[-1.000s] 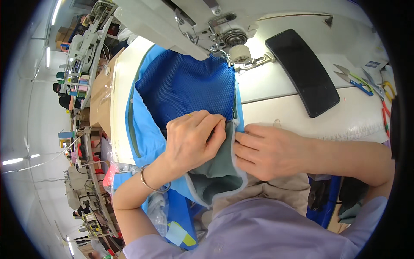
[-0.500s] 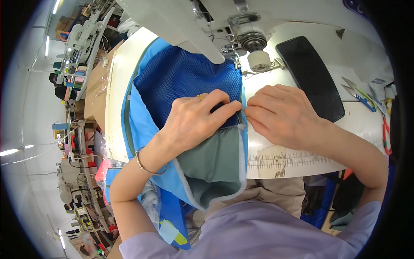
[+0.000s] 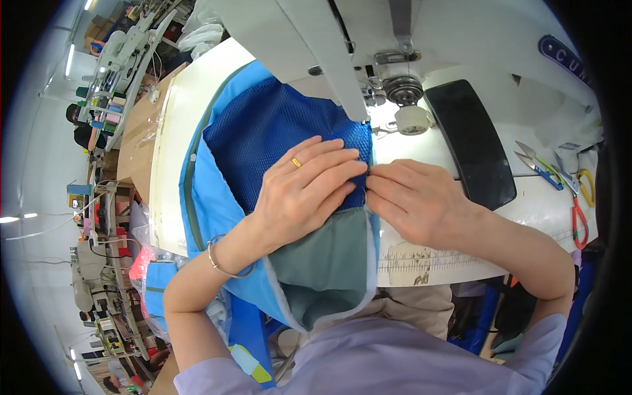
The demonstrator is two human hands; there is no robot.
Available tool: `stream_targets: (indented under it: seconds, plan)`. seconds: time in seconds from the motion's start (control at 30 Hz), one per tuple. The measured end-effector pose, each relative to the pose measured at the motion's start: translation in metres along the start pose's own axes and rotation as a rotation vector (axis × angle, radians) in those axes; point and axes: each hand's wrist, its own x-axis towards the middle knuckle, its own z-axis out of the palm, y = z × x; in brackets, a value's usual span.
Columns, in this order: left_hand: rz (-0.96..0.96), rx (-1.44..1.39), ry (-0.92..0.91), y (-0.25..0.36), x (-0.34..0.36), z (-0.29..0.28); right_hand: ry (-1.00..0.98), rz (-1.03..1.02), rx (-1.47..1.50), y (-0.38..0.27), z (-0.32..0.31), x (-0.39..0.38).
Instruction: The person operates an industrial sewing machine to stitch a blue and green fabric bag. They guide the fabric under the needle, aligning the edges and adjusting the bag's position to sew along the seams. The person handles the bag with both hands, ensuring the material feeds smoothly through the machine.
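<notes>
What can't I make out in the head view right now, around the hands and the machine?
All in the head view:
- Left hand: its back hides the palm and the blue mesh beneath.
- Right hand: its back hides the palm and any grip underneath.
- Blue mesh: its far edge passes behind the sewing machine.
- Sewing machine: its top is cut off by the upper edge.
- Distant machines: too small for detail.

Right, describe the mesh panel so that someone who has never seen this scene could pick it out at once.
Find the white sewing machine at the top; just below it, partly under the left hand, lies the mesh panel. Its deep-blue, netlike surface sets it apart from the smooth light-blue cloth and grey-green panel beside it.
</notes>
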Motion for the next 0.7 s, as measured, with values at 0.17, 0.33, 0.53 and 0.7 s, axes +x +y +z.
stream_targets:
  seconds: [0.17, 0.33, 0.53, 0.7]
  plan:
    - [-0.023, -0.05, -0.098, -0.005, -0.012, 0.005, -0.053, -0.033, -0.013, -0.001, -0.008, 0.001]
    - [-0.008, -0.062, -0.113, -0.009, -0.013, 0.006, -0.102, -0.057, -0.003, 0.003, -0.01, 0.0]
    - [-0.01, -0.088, -0.092, -0.01, -0.013, 0.009, -0.2, -0.039, -0.035, -0.004, -0.021, 0.006]
    - [0.027, -0.098, -0.078, -0.018, -0.009, 0.011, -0.371, -0.028, -0.149, -0.007, -0.034, 0.005]
